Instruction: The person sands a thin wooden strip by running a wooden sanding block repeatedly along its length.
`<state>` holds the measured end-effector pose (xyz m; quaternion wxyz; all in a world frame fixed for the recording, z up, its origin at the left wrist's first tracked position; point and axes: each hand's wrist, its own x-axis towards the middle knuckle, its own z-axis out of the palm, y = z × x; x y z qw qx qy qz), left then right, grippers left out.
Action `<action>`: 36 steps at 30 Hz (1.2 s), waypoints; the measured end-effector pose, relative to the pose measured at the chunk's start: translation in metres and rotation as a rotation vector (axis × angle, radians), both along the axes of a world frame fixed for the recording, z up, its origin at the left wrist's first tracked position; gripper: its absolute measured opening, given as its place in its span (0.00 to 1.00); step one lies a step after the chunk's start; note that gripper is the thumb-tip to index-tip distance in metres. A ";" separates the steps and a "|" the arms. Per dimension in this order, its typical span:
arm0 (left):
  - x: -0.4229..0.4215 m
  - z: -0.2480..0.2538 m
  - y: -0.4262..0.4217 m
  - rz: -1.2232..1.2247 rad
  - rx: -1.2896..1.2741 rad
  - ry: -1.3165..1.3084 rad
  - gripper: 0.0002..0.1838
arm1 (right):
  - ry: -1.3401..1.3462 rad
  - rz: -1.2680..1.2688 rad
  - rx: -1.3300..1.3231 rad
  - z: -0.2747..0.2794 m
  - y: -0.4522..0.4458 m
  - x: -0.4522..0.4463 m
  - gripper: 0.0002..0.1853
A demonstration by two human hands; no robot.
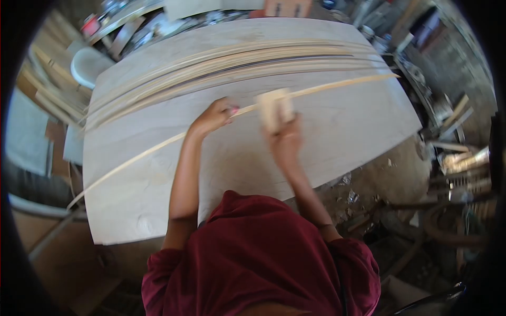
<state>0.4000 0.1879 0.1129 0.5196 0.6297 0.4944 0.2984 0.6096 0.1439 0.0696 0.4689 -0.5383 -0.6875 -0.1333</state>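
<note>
A long thin wooden strip [153,149] runs diagonally across the pale tabletop [137,221], its left end past the table's edge. My left hand [213,117] is at the strip near its middle, fingers curled; whether they grip the strip is blurred. In my right hand [285,138] is a light wooden block [274,108], held at the strip just right of my left hand. The block is smeared by motion and hides part of the strip. Beyond both hands, several long strips [211,67] lie side by side across the table.
A white rounded chair [89,67] stands beyond the table's left edge. Boards [47,95] lean at the far left. Scraps and wooden pieces [456,116] lie at the right, and a cluttered bench [126,18] is behind the table.
</note>
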 end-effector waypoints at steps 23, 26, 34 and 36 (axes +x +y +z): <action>0.001 -0.002 -0.008 0.197 0.242 0.146 0.09 | 0.050 -0.049 -0.193 0.039 0.015 0.021 0.37; 0.005 -0.002 -0.008 0.208 0.247 0.182 0.10 | 0.116 -0.191 -0.177 0.043 0.025 0.037 0.38; 0.011 -0.013 -0.012 0.199 0.244 0.235 0.07 | -0.080 0.126 -0.317 0.024 -0.012 -0.027 0.38; 0.012 -0.008 -0.014 0.214 0.252 0.234 0.07 | -0.052 0.101 -0.323 0.027 -0.005 -0.012 0.38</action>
